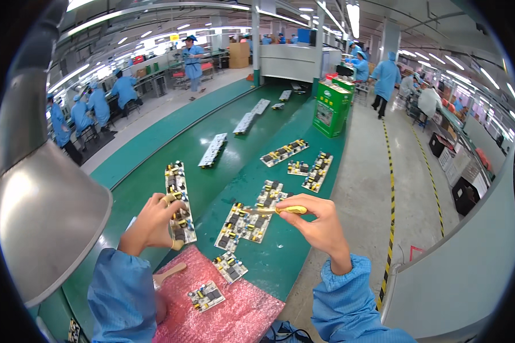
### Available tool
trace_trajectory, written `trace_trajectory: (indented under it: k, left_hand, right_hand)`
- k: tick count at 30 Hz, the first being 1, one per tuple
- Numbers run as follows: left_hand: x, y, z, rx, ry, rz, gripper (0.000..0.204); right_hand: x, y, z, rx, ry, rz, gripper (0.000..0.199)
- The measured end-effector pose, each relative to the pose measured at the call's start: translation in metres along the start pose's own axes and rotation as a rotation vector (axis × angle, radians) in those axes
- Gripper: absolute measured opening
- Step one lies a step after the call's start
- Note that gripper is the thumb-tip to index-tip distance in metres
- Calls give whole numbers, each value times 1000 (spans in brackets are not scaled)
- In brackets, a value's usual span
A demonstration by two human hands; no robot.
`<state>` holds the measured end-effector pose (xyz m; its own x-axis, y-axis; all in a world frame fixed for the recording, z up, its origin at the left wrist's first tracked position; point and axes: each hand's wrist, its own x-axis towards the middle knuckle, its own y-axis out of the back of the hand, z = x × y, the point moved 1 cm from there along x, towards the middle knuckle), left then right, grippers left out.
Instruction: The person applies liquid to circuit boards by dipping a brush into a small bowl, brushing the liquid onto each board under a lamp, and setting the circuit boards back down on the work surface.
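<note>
My left hand, with finger cots on it, is closed around the lower part of a long circuit board crowded with black and yellow components. My right hand pinches a thin tool with a yellow handle; its slender end points left over a cluster of circuit boards, and its exact kind is unclear. A smaller circuit board lies at the edge of pink bubble wrap. Another small circuit board rests on the wrap, near a flat wooden handle partly hidden by my left sleeve.
Farther along the green bench lie more boards and a green metal can. White-topped panels line the green conveyor. A large metal lamp hood stands close on the left. People in blue work in the background.
</note>
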<state>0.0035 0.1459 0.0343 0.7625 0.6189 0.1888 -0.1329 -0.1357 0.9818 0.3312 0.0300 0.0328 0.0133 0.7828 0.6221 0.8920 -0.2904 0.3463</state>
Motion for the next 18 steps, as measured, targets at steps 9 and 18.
trace_trajectory:
  k: [9,18]
  left_hand:
    - [-172,39,-37,-435,762,350,62]
    - [-319,1,-61,-909,733,1088,51]
  right_hand:
    - [24,-120,-48,440,-82,-376,15]
    - [26,-270,-102,477,-89,-876,16]
